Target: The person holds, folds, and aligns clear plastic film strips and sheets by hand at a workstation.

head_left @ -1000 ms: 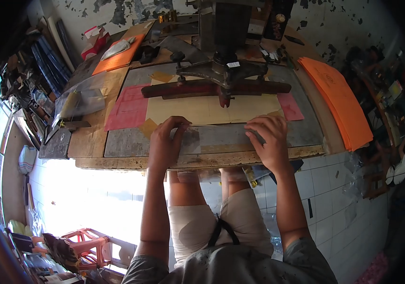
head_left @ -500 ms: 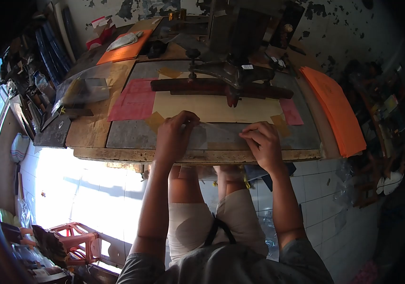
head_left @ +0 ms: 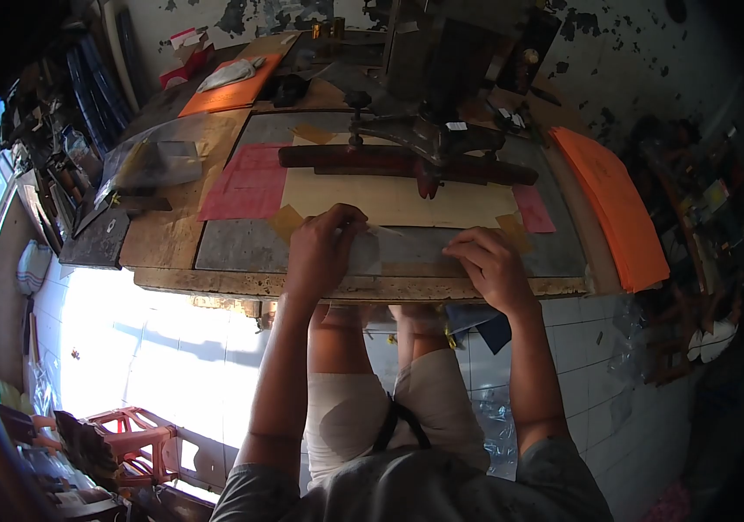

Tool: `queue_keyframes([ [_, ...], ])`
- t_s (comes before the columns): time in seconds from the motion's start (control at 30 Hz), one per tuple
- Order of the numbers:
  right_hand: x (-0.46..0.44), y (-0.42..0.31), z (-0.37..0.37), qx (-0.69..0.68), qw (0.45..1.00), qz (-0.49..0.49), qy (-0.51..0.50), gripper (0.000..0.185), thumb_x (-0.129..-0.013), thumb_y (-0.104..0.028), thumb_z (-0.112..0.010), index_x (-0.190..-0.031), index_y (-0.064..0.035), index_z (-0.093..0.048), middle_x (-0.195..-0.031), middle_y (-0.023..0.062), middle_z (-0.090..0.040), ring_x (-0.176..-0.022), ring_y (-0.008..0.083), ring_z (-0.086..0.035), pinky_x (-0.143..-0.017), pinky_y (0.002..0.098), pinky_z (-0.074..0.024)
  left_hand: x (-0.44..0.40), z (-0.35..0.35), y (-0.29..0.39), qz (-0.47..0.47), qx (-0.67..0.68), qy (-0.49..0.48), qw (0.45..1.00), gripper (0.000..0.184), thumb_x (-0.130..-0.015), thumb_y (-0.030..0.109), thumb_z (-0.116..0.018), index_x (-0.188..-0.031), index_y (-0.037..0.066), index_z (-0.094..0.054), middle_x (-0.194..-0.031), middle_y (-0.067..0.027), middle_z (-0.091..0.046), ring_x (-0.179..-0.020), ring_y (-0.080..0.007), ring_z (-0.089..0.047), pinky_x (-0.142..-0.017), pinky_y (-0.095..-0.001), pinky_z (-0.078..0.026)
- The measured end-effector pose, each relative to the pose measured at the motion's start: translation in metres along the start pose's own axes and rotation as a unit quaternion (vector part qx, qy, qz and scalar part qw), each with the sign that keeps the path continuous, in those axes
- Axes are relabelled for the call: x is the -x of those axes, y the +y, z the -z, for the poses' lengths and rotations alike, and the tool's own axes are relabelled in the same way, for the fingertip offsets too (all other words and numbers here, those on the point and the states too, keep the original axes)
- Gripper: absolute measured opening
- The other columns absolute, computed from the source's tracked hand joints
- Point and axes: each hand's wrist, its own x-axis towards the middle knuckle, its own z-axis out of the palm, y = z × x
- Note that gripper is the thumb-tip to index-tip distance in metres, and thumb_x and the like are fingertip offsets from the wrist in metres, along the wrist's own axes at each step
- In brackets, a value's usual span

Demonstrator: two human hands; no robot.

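Note:
My left hand (head_left: 327,252) is closed in a pinch on a clear plastic sheet (head_left: 369,252) above the front edge of the bench. The sheet is thin and see-through, so its outline is hard to follow. To the right, my right hand (head_left: 496,268) has thumb and fingers pressed together in a pinch; whether the film reaches them cannot be made out. Just beyond both hands lies a cream-coloured board (head_left: 372,202), held by brown tape (head_left: 286,222) at its corners. Over it stands a dark metal press (head_left: 468,137) with a long reddish-brown bar (head_left: 346,158).
Pink sheets (head_left: 246,183) lie left of the board. A stack of orange paper (head_left: 611,209) sits at the right edge, and more orange sheets (head_left: 254,94) with a grey cloth (head_left: 231,75) lie back left. Clear plastic (head_left: 159,157) rests on the left. A red stool (head_left: 141,444) stands on the floor.
My right hand has shifted slightly right and down, widening the gap between the hands. The bright edge of the film shows shorter near my left hand, which stays in place.

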Motion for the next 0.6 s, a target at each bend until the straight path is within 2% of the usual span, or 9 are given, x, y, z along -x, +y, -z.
queue_keyframes([
  [0.1, 0.002, 0.012, 0.01, 0.061, 0.992, -0.07, 0.09, 0.022, -0.085, -0.004, -0.074, -0.106, -0.007, -0.07, -0.102, 0.0052, -0.069, -0.098, 0.0267, -0.065, -0.091, 0.0385, -0.0506, 0.0, 0.001, -0.001, 0.058, 0.071, 0.027, 0.995, 0.007, -0.096, 0.01, -0.063, -0.102, 0.007, -0.063, -0.091, -0.0088, -0.075, -0.089, -0.0276, -0.074, -0.079, -0.0384, -0.054],
  [0.2, 0.014, 0.036, 0.012, -0.093, 0.971, -0.188, 0.111, 0.023, -0.087, -0.006, -0.075, -0.108, -0.0039, -0.068, -0.101, 0.0083, -0.07, -0.098, 0.0233, -0.067, -0.092, 0.0344, -0.0498, -0.001, 0.001, 0.0, 0.081, 0.099, 0.031, 0.991, 0.006, -0.097, 0.007, -0.06, -0.103, 0.006, -0.061, -0.091, -0.0097, -0.076, -0.089, -0.0273, -0.075, -0.076, -0.0377, -0.055],
  [0.23, 0.018, 0.046, 0.011, -0.137, 0.967, -0.189, 0.104, 0.019, -0.089, -0.007, -0.074, -0.106, -0.0019, -0.067, -0.099, 0.0085, -0.07, -0.098, 0.0185, -0.066, -0.092, 0.0306, -0.0484, -0.002, 0.001, 0.001, 0.086, 0.1, 0.029, 0.991, 0.007, -0.098, 0.008, -0.06, -0.103, 0.004, -0.061, -0.091, -0.0096, -0.076, -0.087, -0.0242, -0.074, -0.076, -0.0361, -0.055],
  [0.3, 0.024, 0.056, 0.004, -0.153, 0.962, -0.199, 0.111, 0.016, -0.09, -0.006, -0.072, -0.104, -0.0013, -0.067, -0.097, 0.0082, -0.07, -0.097, 0.0177, -0.066, -0.09, 0.0296, -0.048, -0.002, 0.001, 0.003, 0.094, 0.1, 0.025, 0.99, 0.008, -0.098, 0.008, -0.058, -0.104, 0.002, -0.06, -0.091, -0.0094, -0.076, -0.082, -0.0179, -0.072, -0.075, -0.0329, -0.055],
  [0.4, 0.026, 0.055, 0.002, -0.177, 0.948, -0.223, 0.143, 0.011, -0.093, -0.007, -0.07, -0.101, -0.0006, -0.067, -0.096, 0.0082, -0.071, -0.095, 0.0177, -0.066, -0.089, 0.0289, -0.0476, -0.001, -0.001, 0.004, 0.095, 0.089, 0.022, 0.991, 0.008, -0.096, 0.009, -0.063, -0.102, 0.004, -0.063, -0.092, -0.0109, -0.076, -0.089, -0.0293, -0.074, -0.078, -0.037, -0.055],
  [0.5, 0.031, 0.057, 0.002, -0.17, 0.946, -0.232, 0.149, 0.011, -0.095, -0.01, -0.069, -0.101, -0.0007, -0.067, -0.097, 0.0064, -0.071, -0.094, 0.0149, -0.064, -0.089, 0.028, -0.0468, -0.001, -0.003, 0.003, 0.06, 0.04, 0.028, 0.997, 0.011, -0.095, 0.012, -0.066, -0.102, 0.003, -0.066, -0.092, -0.0124, -0.075, -0.092, -0.0286, -0.074, -0.08, -0.0366, -0.055],
  [0.6, 0.037, 0.058, 0.002, -0.162, 0.947, -0.234, 0.15, 0.013, -0.097, -0.012, -0.069, -0.102, -0.0008, -0.067, -0.099, 0.0055, -0.071, -0.096, 0.0131, -0.064, -0.089, 0.0275, -0.0465, -0.002, -0.002, 0.004, 0.063, 0.008, 0.026, 0.998, 0.012, -0.094, 0.013, -0.067, -0.102, 0.004, -0.069, -0.093, -0.014, -0.075, -0.096, -0.028, -0.074, -0.081, -0.037, -0.055],
])
